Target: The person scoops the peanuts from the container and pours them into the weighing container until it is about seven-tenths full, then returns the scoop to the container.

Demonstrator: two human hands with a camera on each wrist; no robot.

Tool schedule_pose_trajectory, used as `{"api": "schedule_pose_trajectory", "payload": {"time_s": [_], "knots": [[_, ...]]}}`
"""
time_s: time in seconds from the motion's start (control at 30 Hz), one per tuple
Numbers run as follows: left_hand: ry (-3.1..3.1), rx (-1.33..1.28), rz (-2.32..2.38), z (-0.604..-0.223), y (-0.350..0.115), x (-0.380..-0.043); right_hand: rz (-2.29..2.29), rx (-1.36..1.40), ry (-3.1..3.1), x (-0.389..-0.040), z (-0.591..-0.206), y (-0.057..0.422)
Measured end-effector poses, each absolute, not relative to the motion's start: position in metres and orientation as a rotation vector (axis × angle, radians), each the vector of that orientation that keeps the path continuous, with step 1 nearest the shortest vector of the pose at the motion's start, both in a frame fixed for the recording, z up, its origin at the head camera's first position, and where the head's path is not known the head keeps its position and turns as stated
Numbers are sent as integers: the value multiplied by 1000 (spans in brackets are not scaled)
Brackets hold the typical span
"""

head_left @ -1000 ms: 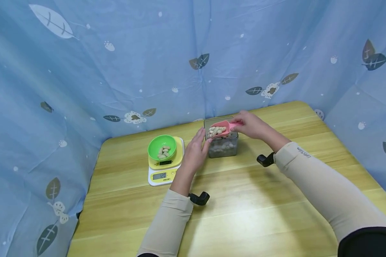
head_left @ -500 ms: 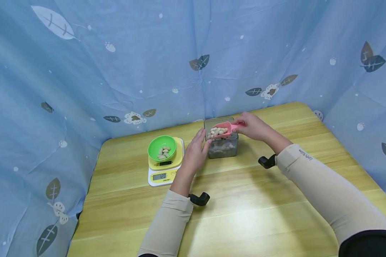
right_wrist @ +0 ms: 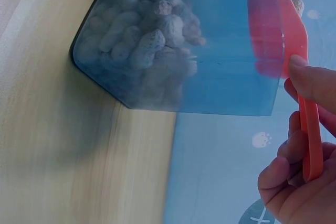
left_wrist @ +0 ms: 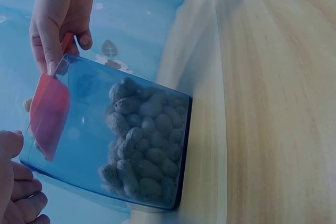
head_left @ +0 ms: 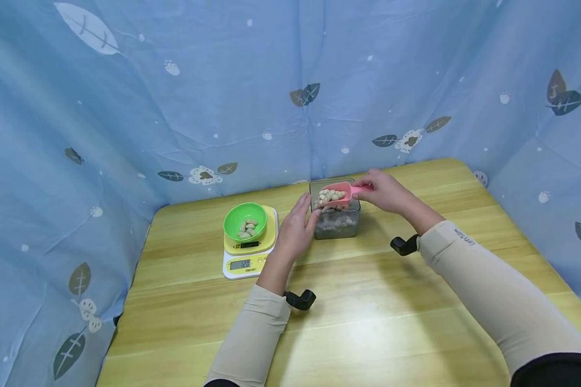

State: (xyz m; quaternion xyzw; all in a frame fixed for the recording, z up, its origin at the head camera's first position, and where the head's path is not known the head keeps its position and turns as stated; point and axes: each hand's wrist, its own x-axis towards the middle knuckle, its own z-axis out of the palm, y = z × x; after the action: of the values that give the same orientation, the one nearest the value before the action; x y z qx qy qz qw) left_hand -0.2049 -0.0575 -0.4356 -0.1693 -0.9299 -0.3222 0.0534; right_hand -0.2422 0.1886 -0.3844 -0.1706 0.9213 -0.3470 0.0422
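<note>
Pink scoop [head_left: 347,194] is found at the rim of the clear container [head_left: 336,227], loaded with peanuts [head_left: 331,197].

Going left to right, we record no change at the green bowl [head_left: 233,216]: it sits on the scale [head_left: 232,270] holding a few peanuts, and the display [head_left: 240,264] carries the same digits as a second ago, read as 1, 2 and 0; we cannot confirm a decimal point. The left hand [head_left: 294,230] likewise keeps its place at the container's left side, fingers nearly straight and apparently touching it. The scoop has shifted only slightly rightward against the container, its load still aboard. We judge from this that the portion is raised but not delivered to the bowl. The right hand [head_left: 386,191] grips the scoop's handle between thumb and fingers.

As to appearance, we note a smooth, one-piece scoop, redder in the wrist views, with unshelled peanuts heaped towards its mouth. Its underside shows through the container wall, below the rim, while one peanut shows above it. Many more peanuts fill the container's lower part. The container stands upright on the wood-patterned table [head_left: 174,306].
</note>
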Motion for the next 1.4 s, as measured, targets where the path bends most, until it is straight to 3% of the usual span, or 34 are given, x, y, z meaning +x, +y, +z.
{"api": "schedule_pose_trajectory", "payload": {"time_s": [0.3, 0.6, 1.03, 1.4], "knots": [[-2822, -461, -1021, -430, -78, -202, -1081, -555, 2831, -243, -379, 183], [-2750, -361, -965, -422, -138, -197, -1118, -641, 2849, -247, -363, 164], [-2749, -85, -922, -442, -210, -182, -1160, -737, 2761, -251, -359, 95], [-2796, 38, -1001, -462, -227, -179, -961, -876, 2843, -243, -374, 27]]}}
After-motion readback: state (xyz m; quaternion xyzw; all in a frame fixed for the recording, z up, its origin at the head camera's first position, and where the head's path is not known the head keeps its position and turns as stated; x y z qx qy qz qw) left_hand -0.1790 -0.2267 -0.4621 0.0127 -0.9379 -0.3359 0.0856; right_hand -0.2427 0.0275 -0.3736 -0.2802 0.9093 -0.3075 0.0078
